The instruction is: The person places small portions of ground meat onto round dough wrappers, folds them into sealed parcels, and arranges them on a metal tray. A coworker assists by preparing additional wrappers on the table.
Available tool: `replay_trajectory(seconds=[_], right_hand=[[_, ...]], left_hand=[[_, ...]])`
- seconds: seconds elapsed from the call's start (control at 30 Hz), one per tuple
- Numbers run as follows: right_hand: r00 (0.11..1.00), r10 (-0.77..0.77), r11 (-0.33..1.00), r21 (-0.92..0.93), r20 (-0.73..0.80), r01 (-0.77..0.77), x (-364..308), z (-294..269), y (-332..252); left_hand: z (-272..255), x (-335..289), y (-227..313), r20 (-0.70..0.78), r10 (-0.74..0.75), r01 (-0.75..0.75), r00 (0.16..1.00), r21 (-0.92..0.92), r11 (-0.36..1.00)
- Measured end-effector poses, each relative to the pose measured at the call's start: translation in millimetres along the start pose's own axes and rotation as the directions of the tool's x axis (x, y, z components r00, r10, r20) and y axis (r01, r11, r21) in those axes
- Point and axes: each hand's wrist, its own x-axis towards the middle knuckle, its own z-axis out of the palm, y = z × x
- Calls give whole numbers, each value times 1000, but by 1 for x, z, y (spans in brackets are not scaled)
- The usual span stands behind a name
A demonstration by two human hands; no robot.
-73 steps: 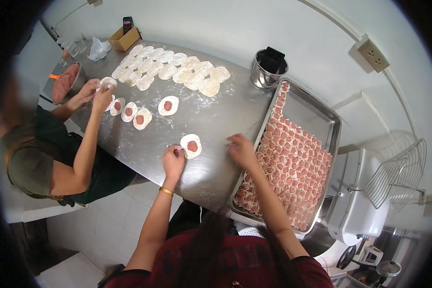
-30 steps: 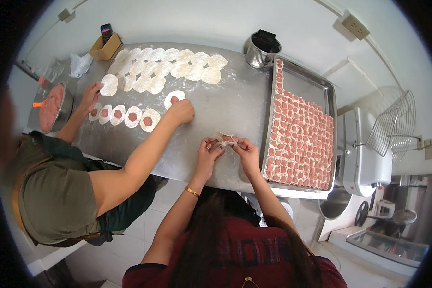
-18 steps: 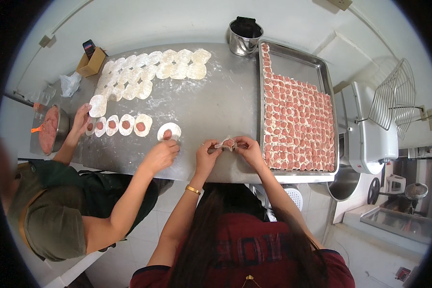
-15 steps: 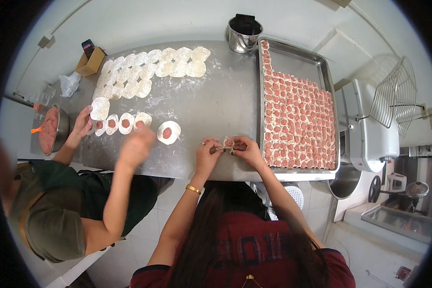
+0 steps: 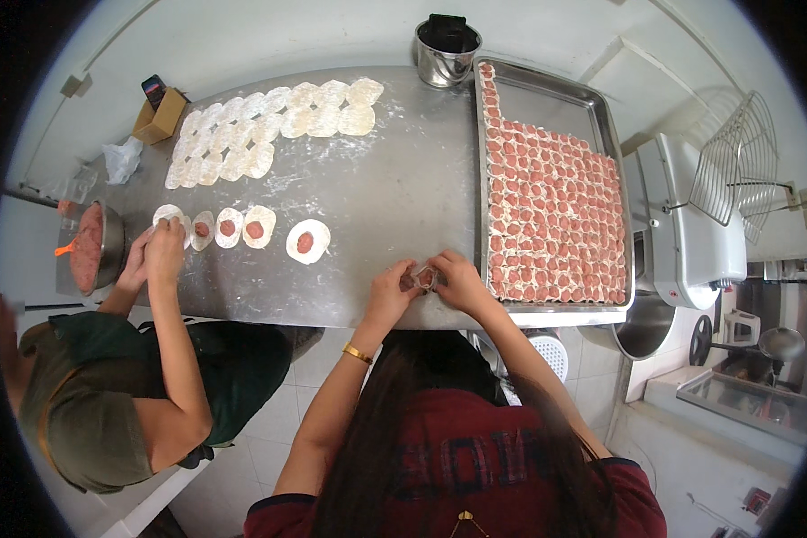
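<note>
Between my two hands, just above the table's near edge, is a small open-topped dumpling [image 5: 424,277] of thin dough around pink meat. My left hand [image 5: 391,292] pinches its left side, and my right hand [image 5: 462,283] has its fingers closed on the right side. My fingers partly cover the dumpling. Right of my right hand lies a big metal tray [image 5: 547,106] with tight rows of similar meat-filled dumplings. To the left of my hands, a round wrapper [image 5: 321,237] lies flat with a ball of meat [image 5: 306,243] on it.
At left, a co-worker's hands [image 5: 160,253] work over a wrapper beside several meat-topped wrappers [image 5: 258,215]. Floured wrappers [image 5: 242,134] overlap in rows on the steel table [image 5: 403,161]. A bowl of minced meat [image 5: 87,251], a cardboard box [image 5: 159,117] and a metal bucket [image 5: 446,65] stand around them.
My fingers have shifted around the dumpling, gathering it more closely. The co-worker's right hand has moved left to join the left one at the wrapper. The whole view has shifted slightly.
</note>
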Motion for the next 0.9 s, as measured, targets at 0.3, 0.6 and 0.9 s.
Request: replay_trajectory(seconds=[0.3,0.6,0.9], right_hand=[[997,39,996,80,68,-44,-1,6,-3],[996,81,996,44,43,-83,-8,6,3],[996,62,997,-49,-70,-66,-6,-3,6]], left_hand=[[-7,5,16,129,-56,49,990,54,997],[-3,5,12,165,5,-23,986,104,994],[0,9,19,68,70,-79,995,155,985]])
